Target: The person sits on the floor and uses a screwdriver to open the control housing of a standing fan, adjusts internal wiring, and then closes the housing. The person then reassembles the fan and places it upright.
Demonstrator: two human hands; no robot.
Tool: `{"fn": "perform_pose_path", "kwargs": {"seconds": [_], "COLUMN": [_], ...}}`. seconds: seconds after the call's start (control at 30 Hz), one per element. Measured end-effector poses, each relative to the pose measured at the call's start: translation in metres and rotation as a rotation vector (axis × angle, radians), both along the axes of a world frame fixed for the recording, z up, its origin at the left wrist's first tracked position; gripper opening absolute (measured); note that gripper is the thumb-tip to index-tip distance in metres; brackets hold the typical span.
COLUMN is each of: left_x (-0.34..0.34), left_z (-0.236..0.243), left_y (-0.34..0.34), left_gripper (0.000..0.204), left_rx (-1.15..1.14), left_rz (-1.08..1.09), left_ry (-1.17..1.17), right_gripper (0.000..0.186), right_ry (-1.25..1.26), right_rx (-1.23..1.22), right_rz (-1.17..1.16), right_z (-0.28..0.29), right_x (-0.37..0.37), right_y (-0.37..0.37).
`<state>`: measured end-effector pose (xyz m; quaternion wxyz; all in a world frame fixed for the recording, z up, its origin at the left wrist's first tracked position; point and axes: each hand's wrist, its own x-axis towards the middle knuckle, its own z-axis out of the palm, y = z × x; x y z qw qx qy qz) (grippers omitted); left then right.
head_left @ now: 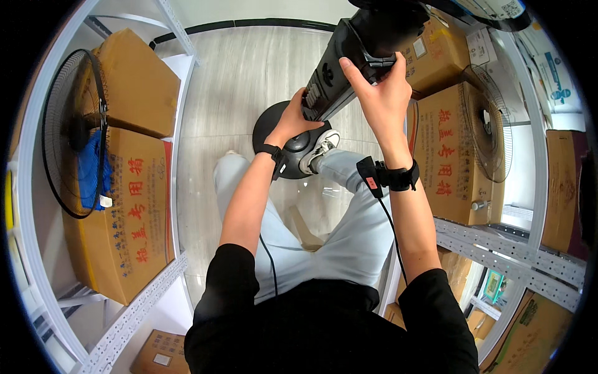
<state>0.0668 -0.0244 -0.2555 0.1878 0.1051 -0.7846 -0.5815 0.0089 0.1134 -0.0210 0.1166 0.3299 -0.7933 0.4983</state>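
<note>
Both my hands are on the black control housing of a pedestal fan (333, 75), which leans up and to the right in front of me. My left hand (291, 120) is wrapped round its lower end. Higher up, my right hand (387, 96) grips its right side, just below the dark motor part (389, 28). A black, curved, blade-like piece (464, 9) with a label runs out of view at the top right. On the floor beneath, the round black fan base (296, 146) sits beside my shoe; the housing and my left hand cover part of it.
Metal shelving flanks me, holding cardboard boxes (134, 206) on the left and more boxes (442, 149) on the right. A black wire fan grille (75, 165) leans on the left boxes near a blue cloth (92, 171). Another grille (489, 121) stands on the right.
</note>
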Motion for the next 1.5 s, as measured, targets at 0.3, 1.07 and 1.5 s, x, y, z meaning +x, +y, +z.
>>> {"fn": "perform_pose_path", "kwargs": {"seconds": [0.3, 1.07, 1.5], "left_x": [-0.005, -0.011, -0.043], "left_z": [-0.01, 0.029, -0.008], "left_y": [0.005, 0.077, 0.092], "left_gripper": [0.109, 0.117, 0.101], "left_rx": [-0.037, 0.118, -0.038], "left_rz": [0.051, 0.38, 0.796], "left_ry": [0.022, 0.123, 0.049], "right_gripper": [0.079, 0.074, 0.072], "right_ry": [-0.001, 0.092, 0.095], "right_rx": [0.039, 0.036, -0.01], "right_rz": [0.016, -0.13, -0.063], "right_z": [0.005, -0.003, -0.001], "right_x": [0.006, 0.008, 0.015], "right_y": [-0.003, -0.011, -0.017]}}
